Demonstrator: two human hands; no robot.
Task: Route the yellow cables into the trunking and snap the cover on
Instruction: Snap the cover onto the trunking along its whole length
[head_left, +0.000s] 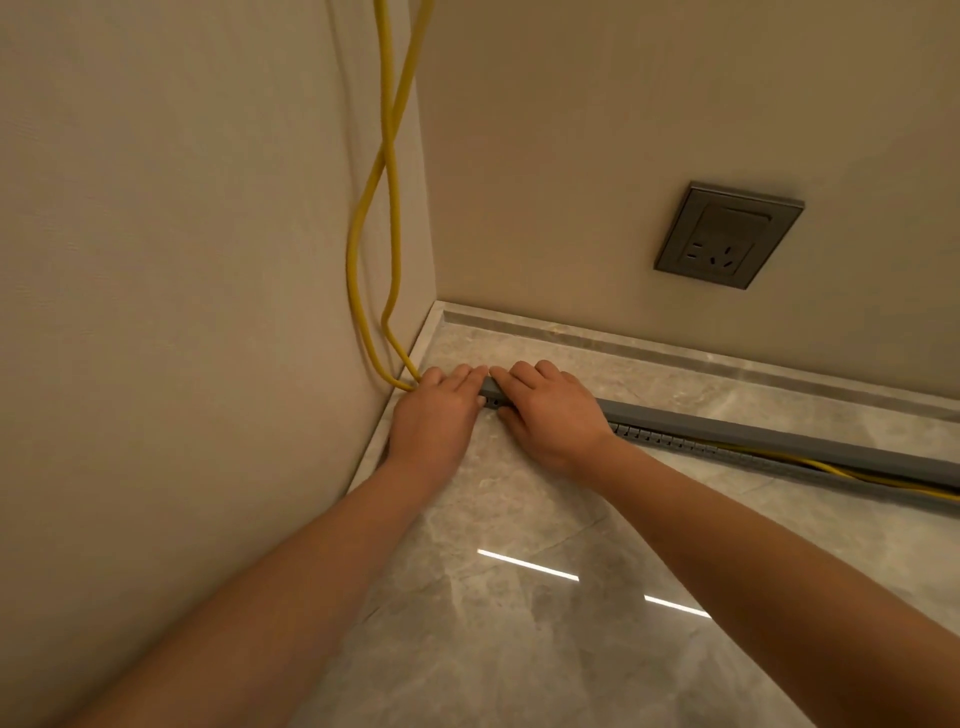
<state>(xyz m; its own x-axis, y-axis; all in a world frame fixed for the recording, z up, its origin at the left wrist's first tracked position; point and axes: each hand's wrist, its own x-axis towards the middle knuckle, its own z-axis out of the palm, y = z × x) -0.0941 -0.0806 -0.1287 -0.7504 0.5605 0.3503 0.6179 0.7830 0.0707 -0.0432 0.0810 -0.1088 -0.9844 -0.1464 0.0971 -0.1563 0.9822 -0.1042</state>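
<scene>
Pressing on the near-corner end of the grey cover (727, 431): both hands, side by side, index fingertips almost touching.

Cover lies along the top of the trunking (655, 437), which runs on the floor (519, 649) from the room corner off to the right edge of view. Under the hands the cover sits down on the trunking. Further right a gap shows below its near edge, with the slotted side wall of the trunking exposed.

Yellow cables (387, 156), two of them: they hang down the left wall (182, 260), cross once, bend at the foot of the wall and run under the left hand. They show again in the gap at far right, lying along the trunking.

Left hand (441, 410): palm down, fingers nearly straight and together, laid over the trunking end where the cables go in. It grips nothing.

Right hand (550, 415): palm down on the cover, fingers laid across its top with little curl, thumb against the near side. It looks like a press, not a grip.

Surroundings: polished grey stone floor with two bright light streaks (527, 565); stone skirting (675, 358) at the foot of the back wall (597, 130), well apart from the trunking; dark grey wall socket (727, 234) on the back wall, above the skirting.
</scene>
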